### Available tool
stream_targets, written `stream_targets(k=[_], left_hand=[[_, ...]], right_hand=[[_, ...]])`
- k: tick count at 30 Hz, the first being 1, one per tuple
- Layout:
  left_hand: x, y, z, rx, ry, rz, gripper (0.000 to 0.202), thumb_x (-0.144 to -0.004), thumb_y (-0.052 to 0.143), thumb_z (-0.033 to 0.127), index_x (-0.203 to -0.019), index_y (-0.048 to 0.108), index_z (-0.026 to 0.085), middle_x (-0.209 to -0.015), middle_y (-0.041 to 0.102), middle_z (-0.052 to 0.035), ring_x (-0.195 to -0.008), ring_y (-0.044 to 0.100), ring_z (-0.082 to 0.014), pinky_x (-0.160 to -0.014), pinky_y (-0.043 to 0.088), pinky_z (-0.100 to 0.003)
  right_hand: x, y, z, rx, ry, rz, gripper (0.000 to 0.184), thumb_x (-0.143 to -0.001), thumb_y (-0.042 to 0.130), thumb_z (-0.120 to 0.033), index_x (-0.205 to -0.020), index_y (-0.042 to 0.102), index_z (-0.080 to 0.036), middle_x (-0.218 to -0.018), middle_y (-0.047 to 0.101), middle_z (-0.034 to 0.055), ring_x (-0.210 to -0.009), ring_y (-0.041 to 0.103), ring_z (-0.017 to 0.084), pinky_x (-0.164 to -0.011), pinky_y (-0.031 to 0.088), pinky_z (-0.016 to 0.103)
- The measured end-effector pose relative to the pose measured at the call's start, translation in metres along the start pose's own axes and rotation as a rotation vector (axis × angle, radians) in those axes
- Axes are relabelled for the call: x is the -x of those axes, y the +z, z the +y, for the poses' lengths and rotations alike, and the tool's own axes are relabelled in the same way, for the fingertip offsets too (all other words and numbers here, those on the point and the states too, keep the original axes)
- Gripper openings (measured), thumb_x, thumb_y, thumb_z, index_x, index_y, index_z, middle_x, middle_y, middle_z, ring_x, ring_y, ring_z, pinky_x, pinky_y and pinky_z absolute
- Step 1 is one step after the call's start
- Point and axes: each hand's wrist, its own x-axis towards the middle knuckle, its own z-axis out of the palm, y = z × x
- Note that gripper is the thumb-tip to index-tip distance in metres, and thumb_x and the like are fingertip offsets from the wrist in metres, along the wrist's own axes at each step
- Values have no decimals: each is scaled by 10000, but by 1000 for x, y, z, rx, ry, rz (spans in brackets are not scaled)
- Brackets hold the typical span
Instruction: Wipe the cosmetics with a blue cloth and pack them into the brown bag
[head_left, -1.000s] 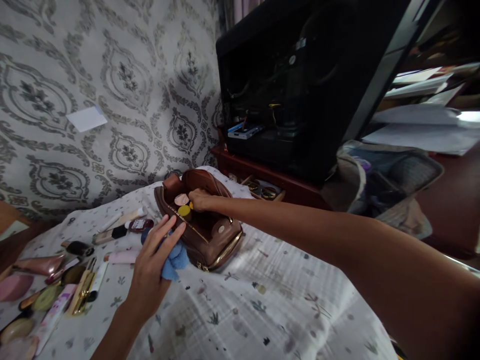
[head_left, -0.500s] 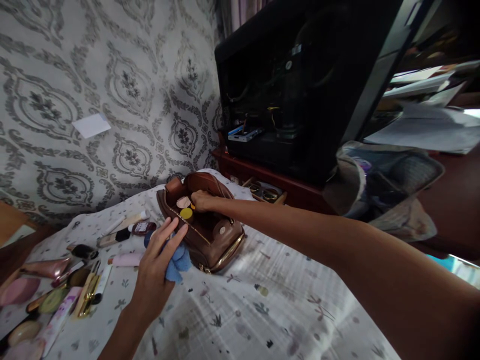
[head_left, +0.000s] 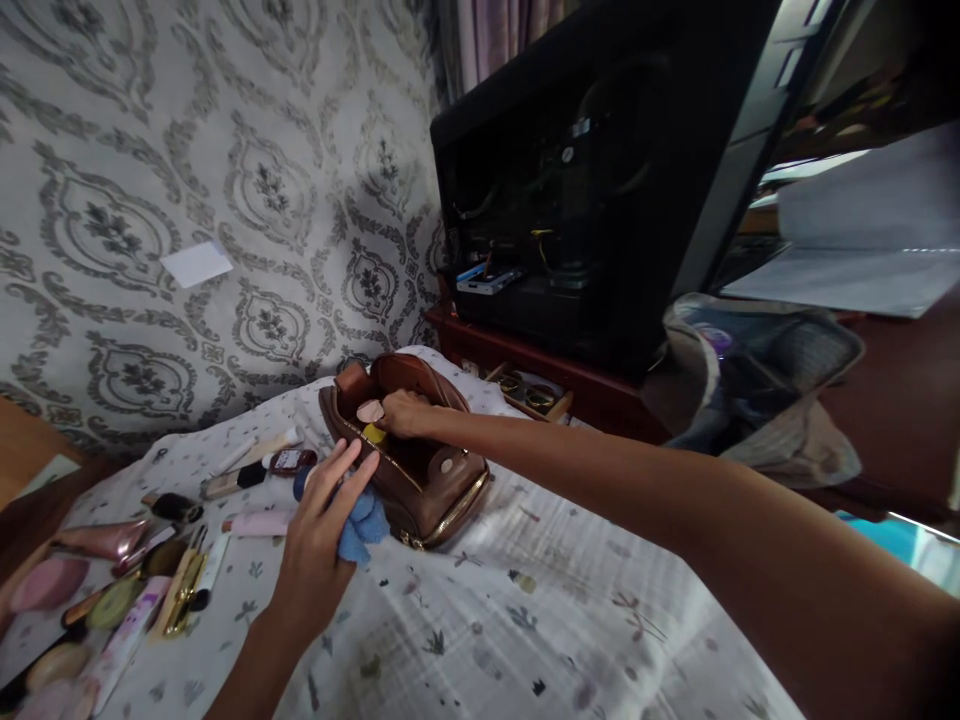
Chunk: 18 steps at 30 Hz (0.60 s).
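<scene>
A brown handbag (head_left: 442, 505) lies with its top unzipped on the patterned white cloth. My right hand (head_left: 403, 414) reaches inside it, fingers curled and closed; what they hold, if anything, is hidden. Beside these fingers, in the bag, are a pale pink round item (head_left: 370, 411) and a yellow-topped one (head_left: 374, 433). My left hand (head_left: 319, 520) rests against the bag's near side, fingers stretched and apart, tips at the zipper edge. Under its palm shows a bunched blue cloth (head_left: 364, 525); the thumb is out of sight.
Left of the bag lie several cosmetics, among them a dark red bottle (head_left: 291, 461), a pink tube (head_left: 259, 524) and a pink sponge-like piece (head_left: 51, 584). Behind stand a large black-fronted screen (head_left: 555, 220) and a small tray (head_left: 559, 408). An open fabric bag (head_left: 795, 350) sits at right.
My right hand has shifted slightly inside the handbag and now covers more of the yellow-topped item. My left hand stays at the bag's edge. The view has turned a little.
</scene>
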Motion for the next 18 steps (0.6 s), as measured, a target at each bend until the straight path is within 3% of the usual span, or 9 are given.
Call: stream_targets(k=[3, 5, 13, 18], left_hand=[[0, 2, 1, 5, -17, 13, 771, -855, 365, -3, -1553, 313, 322, -1584, 380, -83, -1492, 319, -278, -1185, 345, -491], [1, 2, 1, 11, -20, 17, 766, -853, 368, 3, -1549, 322, 320, -1583, 383, -84, -1492, 322, -278, -1190, 336, -495], [1, 5, -1, 18, -30, 10, 799, -820, 403, -13, -1544, 321, 315, -1591, 374, -83, -1498, 314, -277, -1196, 326, -481], [1, 0, 0, 1, -25, -28, 847, -790, 369, -38, -1556, 295, 315, -1601, 353, -77, -1508, 289, -277, -1197, 325, -499]], right_hand=[[1, 3, -3, -13, 2, -25, 650, -896, 658, -449, -1459, 506, -162, -1520, 457, 247, -1350, 515, 390, -1018, 500, 452], [0, 5, -1, -22, -4, -54, 658, -920, 630, -435, -1510, 432, -221, -1579, 378, 222, -1396, 460, 388, -1046, 474, 490], [-2, 10, 6, -69, -38, -62, 556, -901, 667, -361, -1428, 527, -257, -1478, 535, 162, -1298, 570, 343, -1028, 482, 446], [-1, -12, -3, -151, -90, 68, 490, -905, 639, -330, -1364, 584, -168, -1355, 635, 164, -1208, 629, 286, -972, 492, 323]])
